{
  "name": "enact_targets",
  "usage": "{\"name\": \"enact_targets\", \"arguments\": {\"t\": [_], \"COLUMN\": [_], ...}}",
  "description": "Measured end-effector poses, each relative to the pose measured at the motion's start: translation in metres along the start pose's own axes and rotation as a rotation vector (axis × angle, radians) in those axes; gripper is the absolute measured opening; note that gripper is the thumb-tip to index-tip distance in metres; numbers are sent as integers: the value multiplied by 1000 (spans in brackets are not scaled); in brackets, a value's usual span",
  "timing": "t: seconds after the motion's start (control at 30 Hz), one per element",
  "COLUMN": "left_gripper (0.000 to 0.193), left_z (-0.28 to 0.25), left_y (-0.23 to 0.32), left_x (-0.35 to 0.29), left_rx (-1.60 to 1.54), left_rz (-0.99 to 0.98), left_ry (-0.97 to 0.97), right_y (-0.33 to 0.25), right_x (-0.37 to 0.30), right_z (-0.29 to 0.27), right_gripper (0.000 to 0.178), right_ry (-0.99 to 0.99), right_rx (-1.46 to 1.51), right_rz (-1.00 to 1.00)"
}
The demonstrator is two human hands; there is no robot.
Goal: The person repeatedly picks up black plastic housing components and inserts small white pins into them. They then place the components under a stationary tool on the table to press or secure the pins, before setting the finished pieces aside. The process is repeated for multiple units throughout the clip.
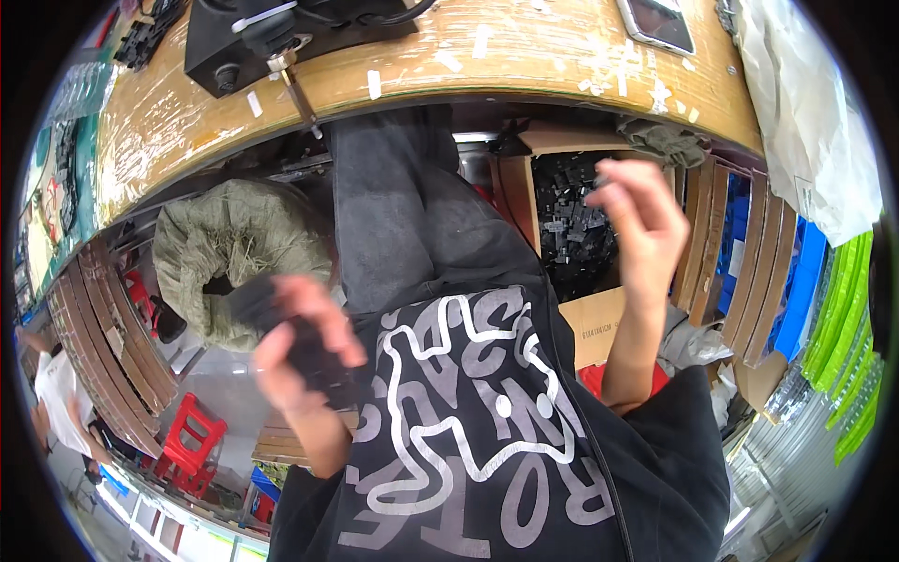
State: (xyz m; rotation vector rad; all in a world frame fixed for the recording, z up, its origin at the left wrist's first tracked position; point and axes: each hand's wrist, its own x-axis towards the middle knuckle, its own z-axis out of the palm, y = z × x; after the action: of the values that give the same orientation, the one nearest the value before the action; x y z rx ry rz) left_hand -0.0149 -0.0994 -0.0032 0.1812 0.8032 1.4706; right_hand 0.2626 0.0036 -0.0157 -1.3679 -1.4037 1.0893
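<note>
Head view: I see the left hand [304, 351], blurred, fingers curled around black pieces [318, 361], these held beside the shirt [468, 403], with an olive sack [183, 267] beyond. Right hand [646, 215] raised at the carton [595, 328] full of small black parts [567, 225]; fingers bent, tips close to the thumb. From here I cannot tell whether they pinch a part. Bench [524, 70] ahead: phone [655, 26] on the right, metal-tipped tool [298, 94] on the left, tip past the edge.
</note>
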Motion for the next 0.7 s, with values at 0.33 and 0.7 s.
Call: {"name": "enact_targets", "arguments": {"t": [0.33, 0.7], "left_gripper": [23, 21], "left_z": [26, 14], "left_y": [-56, -65], "left_x": [29, 26], "left_rx": [311, 479], "left_rz": [-348, -311], "left_ry": [5, -57], "right_y": [2, 2], "right_x": [-28, -20], "right_z": [53, 57], "right_gripper": [11, 12], "right_ry": [-363, -366], "right_rx": [157, 203], "right_rz": [75, 43]}}
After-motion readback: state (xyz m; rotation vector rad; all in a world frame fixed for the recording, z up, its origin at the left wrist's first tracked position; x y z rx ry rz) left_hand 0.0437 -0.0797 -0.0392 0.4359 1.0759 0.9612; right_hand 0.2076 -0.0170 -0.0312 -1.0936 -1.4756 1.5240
